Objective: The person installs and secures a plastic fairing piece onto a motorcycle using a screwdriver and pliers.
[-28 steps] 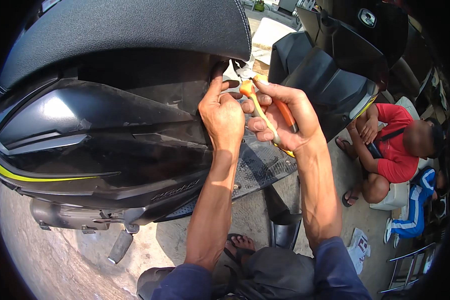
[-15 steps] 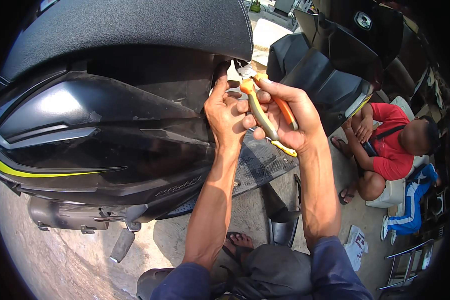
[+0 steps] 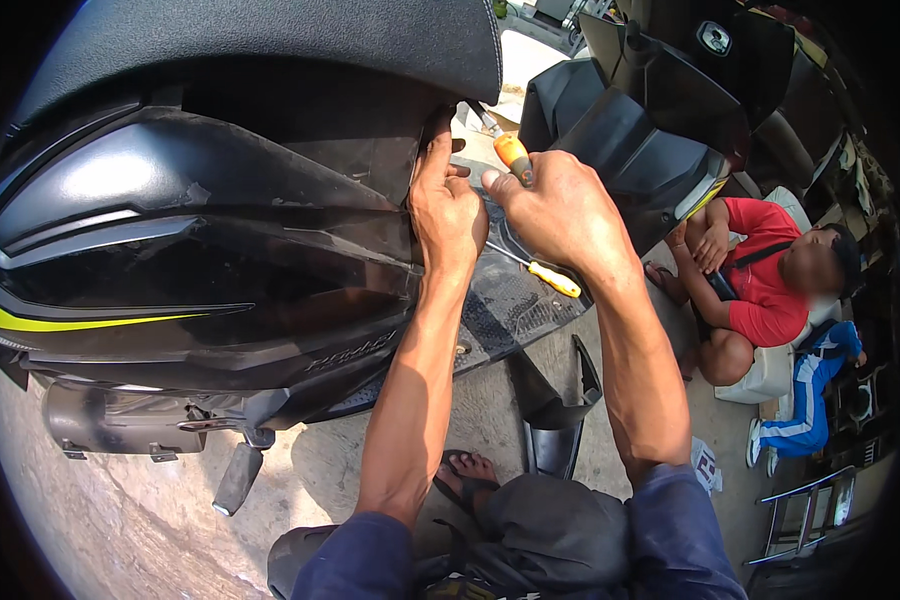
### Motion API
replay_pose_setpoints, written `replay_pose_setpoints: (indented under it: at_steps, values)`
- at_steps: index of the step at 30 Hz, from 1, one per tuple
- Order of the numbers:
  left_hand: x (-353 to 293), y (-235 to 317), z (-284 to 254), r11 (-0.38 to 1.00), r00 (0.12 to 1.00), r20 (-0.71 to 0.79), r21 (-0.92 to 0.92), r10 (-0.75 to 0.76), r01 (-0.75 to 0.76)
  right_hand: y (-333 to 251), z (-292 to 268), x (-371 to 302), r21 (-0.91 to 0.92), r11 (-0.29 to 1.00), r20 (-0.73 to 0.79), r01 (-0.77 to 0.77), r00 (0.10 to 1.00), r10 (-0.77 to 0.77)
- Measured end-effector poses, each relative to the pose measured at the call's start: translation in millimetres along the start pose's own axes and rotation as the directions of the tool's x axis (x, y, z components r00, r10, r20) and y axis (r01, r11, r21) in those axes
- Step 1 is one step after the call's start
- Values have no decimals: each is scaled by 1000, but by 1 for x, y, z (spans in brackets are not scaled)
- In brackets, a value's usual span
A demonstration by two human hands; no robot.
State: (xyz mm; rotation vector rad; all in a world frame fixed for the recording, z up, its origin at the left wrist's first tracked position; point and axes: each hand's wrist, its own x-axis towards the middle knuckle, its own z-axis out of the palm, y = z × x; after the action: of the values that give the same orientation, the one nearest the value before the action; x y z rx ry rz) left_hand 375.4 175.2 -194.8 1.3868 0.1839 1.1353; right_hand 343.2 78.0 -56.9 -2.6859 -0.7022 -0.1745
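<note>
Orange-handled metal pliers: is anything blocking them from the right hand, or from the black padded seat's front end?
Nothing visible: the bare right hand grips the orange-handled metal pliers, whose head is near the black padded seat. The bare left hand is left of them, not between.

Daylight is v. bright: strong glare on blk side panel (image 3: 145, 185), hard shadows on floor (image 3: 160, 500); pic edges bent, corners dark.
</note>
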Motion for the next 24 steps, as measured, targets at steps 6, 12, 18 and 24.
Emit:
replay_pose_setpoints:
  at_steps: [6, 12, 18, 24]
  values:
    - [1, 1, -3, 1000, 1000, 0, 2, 20, -20, -21, -2, -2, -90, 996, -43, -15, 999, 11]
    - [-1, -5, 1, 998, 998, -12, -17, 55, -55, -21, -5, 2, -180, 984, -12, -14, 1000, 12]
    - [0, -3, -1, 992, 993, -21, -54, 117, -118, -34, -8, 1, -212, 976, 42, -43, 998, 53]
    - [-4, 4, -1, 988, 997, -7, -136, 71, -71, -39, -8, -1, -190, 979, 51, -76, 995, 87]
